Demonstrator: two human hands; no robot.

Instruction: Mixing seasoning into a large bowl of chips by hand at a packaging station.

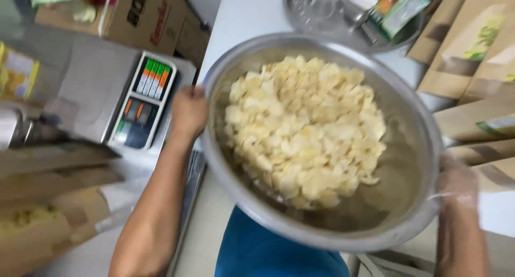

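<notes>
Left hand (188, 111), right hand (456, 181) grip rim of chip-filled steel bowl (410, 148).

Chips (303, 129) in bowl (407, 223), scale (142, 102) left

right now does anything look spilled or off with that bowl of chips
Nothing spilled. The metal bowl, held at its rim by the left hand and right hand, has its chips heaped inside, none over the edge.

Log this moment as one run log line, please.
left hand: grips bowl rim | right hand: grips opposite rim | steel bowl: held up, tilted | chips: piled inside | scale: left
</notes>
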